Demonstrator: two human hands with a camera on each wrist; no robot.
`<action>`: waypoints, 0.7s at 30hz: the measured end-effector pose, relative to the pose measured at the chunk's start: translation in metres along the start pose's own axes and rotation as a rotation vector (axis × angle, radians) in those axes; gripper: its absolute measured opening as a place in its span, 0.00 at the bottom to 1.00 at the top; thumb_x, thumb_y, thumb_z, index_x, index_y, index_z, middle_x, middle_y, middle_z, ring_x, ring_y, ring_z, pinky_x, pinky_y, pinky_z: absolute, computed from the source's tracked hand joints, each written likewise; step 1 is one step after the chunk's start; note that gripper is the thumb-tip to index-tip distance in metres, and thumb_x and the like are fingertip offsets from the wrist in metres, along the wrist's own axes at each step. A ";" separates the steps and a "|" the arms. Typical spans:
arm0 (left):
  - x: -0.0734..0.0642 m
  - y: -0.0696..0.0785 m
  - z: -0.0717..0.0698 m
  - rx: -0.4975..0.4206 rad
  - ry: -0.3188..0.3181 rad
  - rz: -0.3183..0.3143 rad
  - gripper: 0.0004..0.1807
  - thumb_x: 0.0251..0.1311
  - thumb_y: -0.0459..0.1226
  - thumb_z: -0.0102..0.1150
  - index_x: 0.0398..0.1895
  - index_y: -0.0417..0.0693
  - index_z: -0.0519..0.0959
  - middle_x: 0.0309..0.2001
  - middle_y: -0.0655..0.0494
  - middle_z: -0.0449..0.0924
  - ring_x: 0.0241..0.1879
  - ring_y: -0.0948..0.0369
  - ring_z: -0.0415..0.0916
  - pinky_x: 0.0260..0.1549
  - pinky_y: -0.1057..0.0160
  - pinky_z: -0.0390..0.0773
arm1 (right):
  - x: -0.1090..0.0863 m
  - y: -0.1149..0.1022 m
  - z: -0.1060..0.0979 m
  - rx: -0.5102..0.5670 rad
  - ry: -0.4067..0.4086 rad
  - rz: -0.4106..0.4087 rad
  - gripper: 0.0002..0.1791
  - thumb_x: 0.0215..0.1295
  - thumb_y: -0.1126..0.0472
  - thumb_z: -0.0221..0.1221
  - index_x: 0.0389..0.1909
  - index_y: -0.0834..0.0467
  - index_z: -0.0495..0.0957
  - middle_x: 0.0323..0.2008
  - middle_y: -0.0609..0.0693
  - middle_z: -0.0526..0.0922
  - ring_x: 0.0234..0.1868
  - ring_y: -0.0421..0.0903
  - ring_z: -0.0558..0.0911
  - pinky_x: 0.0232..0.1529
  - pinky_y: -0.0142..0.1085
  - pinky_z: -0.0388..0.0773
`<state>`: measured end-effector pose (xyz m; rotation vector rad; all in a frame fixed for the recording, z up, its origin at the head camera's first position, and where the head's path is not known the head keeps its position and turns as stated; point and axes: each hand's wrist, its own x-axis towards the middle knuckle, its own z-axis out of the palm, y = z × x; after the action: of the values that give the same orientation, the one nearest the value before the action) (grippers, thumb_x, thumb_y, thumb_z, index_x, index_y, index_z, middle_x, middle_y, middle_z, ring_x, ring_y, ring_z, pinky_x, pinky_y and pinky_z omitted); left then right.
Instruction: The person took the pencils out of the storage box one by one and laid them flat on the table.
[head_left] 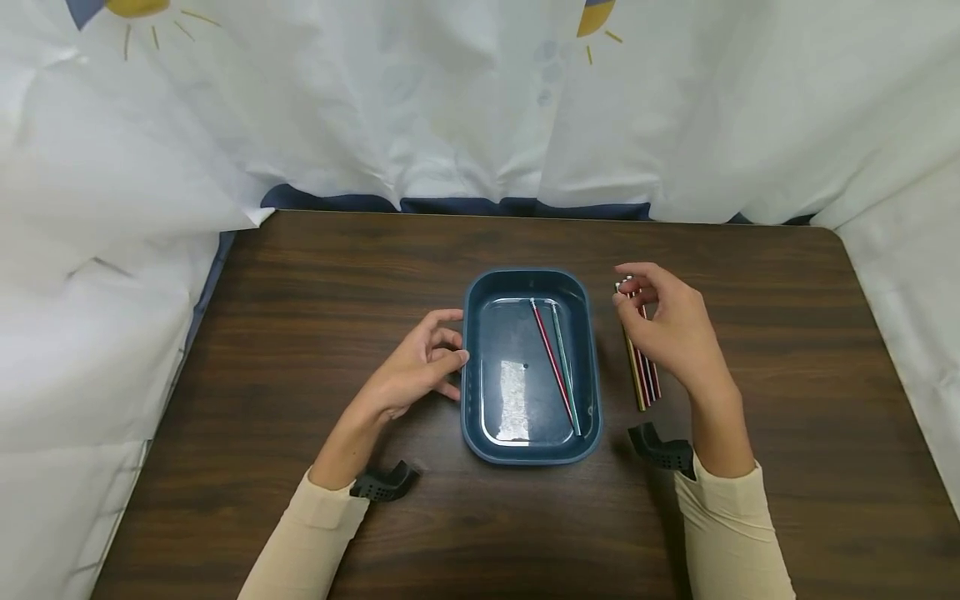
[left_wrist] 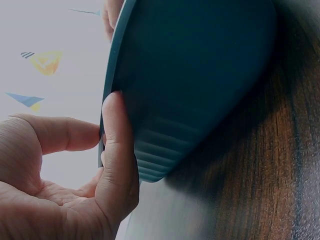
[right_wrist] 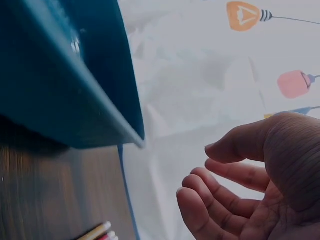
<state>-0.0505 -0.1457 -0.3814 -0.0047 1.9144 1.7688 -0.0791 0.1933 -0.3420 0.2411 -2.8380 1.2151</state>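
A blue plastic tray [head_left: 491,450] stands on the table with a red pencil [head_left: 550,354] and a green pencil [head_left: 562,358] lying inside it. My left hand [head_left: 420,362] pinches the tray's left rim between thumb and fingers; the left wrist view shows a finger [left_wrist: 117,145] against the outer wall. To the right of the tray lies a row of several pencils [head_left: 642,375] in yellow, red and dark colours. Over their far ends hovers my right hand [head_left: 667,321], its fingers loosely bent. Nothing is between those fingers in the right wrist view.
The dark wooden table [head_left: 315,283] carries the tray and pencils. A white printed curtain [head_left: 465,100] hangs along the back edge and down both sides. A black wrist mount [head_left: 386,482] sits on the left wrist, another mount [head_left: 662,450] on the right.
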 end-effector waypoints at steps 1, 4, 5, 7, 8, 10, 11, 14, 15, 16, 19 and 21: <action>0.000 0.000 0.000 0.000 0.001 0.000 0.36 0.72 0.29 0.55 0.80 0.45 0.55 0.55 0.43 0.67 0.39 0.56 0.77 0.30 0.54 0.93 | 0.000 -0.002 0.000 0.001 -0.006 -0.002 0.20 0.75 0.61 0.59 0.65 0.58 0.80 0.47 0.58 0.87 0.46 0.52 0.83 0.37 0.32 0.76; -0.001 0.002 0.001 0.001 0.007 0.001 0.36 0.72 0.29 0.55 0.80 0.46 0.55 0.56 0.42 0.67 0.38 0.56 0.77 0.29 0.54 0.93 | 0.001 -0.010 0.002 0.007 -0.029 -0.014 0.20 0.75 0.62 0.60 0.65 0.58 0.80 0.49 0.58 0.87 0.47 0.53 0.84 0.42 0.39 0.80; -0.001 0.002 0.001 0.002 0.009 0.000 0.36 0.72 0.29 0.55 0.80 0.46 0.56 0.56 0.42 0.67 0.38 0.56 0.77 0.29 0.54 0.93 | 0.002 -0.012 0.002 0.006 -0.037 -0.020 0.20 0.74 0.62 0.60 0.65 0.58 0.80 0.49 0.58 0.87 0.48 0.54 0.85 0.43 0.41 0.80; -0.001 0.003 0.001 0.003 0.009 -0.001 0.36 0.72 0.29 0.55 0.80 0.46 0.55 0.56 0.41 0.67 0.38 0.56 0.78 0.29 0.54 0.93 | 0.003 -0.017 0.002 0.006 -0.050 -0.023 0.20 0.74 0.63 0.60 0.64 0.59 0.80 0.52 0.59 0.86 0.49 0.54 0.85 0.45 0.44 0.81; -0.001 0.003 0.001 0.004 0.008 -0.002 0.36 0.72 0.29 0.55 0.80 0.46 0.55 0.56 0.41 0.67 0.38 0.56 0.78 0.29 0.54 0.93 | 0.003 -0.019 0.002 0.007 -0.053 -0.020 0.20 0.74 0.63 0.60 0.64 0.59 0.80 0.53 0.59 0.86 0.49 0.55 0.85 0.47 0.45 0.81; -0.001 0.003 0.001 0.004 0.005 -0.003 0.36 0.72 0.29 0.55 0.80 0.46 0.55 0.56 0.41 0.67 0.38 0.57 0.78 0.30 0.54 0.93 | 0.004 -0.022 0.001 0.005 -0.060 -0.015 0.19 0.74 0.63 0.60 0.63 0.59 0.80 0.55 0.60 0.85 0.50 0.56 0.85 0.49 0.47 0.81; -0.001 0.003 0.002 0.004 0.004 -0.003 0.36 0.72 0.29 0.55 0.80 0.46 0.55 0.56 0.41 0.68 0.38 0.57 0.78 0.30 0.54 0.93 | 0.005 -0.024 0.000 0.004 -0.067 -0.009 0.19 0.74 0.63 0.59 0.63 0.59 0.80 0.57 0.60 0.85 0.51 0.56 0.85 0.49 0.48 0.82; -0.001 0.002 0.002 0.003 0.003 -0.004 0.36 0.72 0.29 0.55 0.80 0.46 0.55 0.56 0.41 0.68 0.39 0.57 0.79 0.30 0.54 0.93 | 0.008 -0.030 -0.001 0.004 -0.103 0.008 0.20 0.74 0.62 0.59 0.65 0.60 0.78 0.60 0.60 0.84 0.54 0.58 0.85 0.52 0.53 0.84; -0.001 0.003 0.002 0.004 0.004 -0.005 0.36 0.72 0.29 0.55 0.80 0.46 0.56 0.56 0.41 0.68 0.39 0.57 0.79 0.30 0.54 0.93 | 0.009 -0.032 -0.001 0.000 -0.122 0.012 0.21 0.75 0.62 0.59 0.66 0.60 0.78 0.60 0.61 0.83 0.55 0.58 0.85 0.54 0.56 0.85; -0.002 0.003 0.002 0.004 0.004 -0.006 0.36 0.72 0.29 0.55 0.80 0.46 0.56 0.56 0.40 0.68 0.39 0.56 0.79 0.30 0.54 0.94 | 0.010 -0.034 0.000 -0.004 -0.144 0.016 0.22 0.75 0.61 0.59 0.67 0.60 0.77 0.61 0.61 0.83 0.55 0.59 0.86 0.55 0.58 0.85; -0.003 0.003 0.002 0.002 0.007 -0.008 0.36 0.72 0.29 0.55 0.80 0.47 0.56 0.56 0.40 0.68 0.39 0.56 0.79 0.30 0.53 0.94 | 0.014 -0.040 0.003 -0.023 -0.196 0.037 0.24 0.75 0.60 0.59 0.69 0.60 0.75 0.63 0.63 0.81 0.58 0.60 0.85 0.58 0.60 0.86; -0.003 0.004 0.002 0.004 0.009 -0.010 0.36 0.73 0.29 0.56 0.80 0.47 0.56 0.57 0.39 0.69 0.39 0.56 0.80 0.30 0.53 0.94 | 0.016 -0.044 0.005 -0.037 -0.218 0.051 0.25 0.75 0.59 0.59 0.70 0.60 0.74 0.63 0.64 0.79 0.59 0.61 0.85 0.57 0.61 0.86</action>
<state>-0.0485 -0.1443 -0.3769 -0.0205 1.9210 1.7614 -0.0873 0.1579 -0.3125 0.3203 -3.0666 1.2135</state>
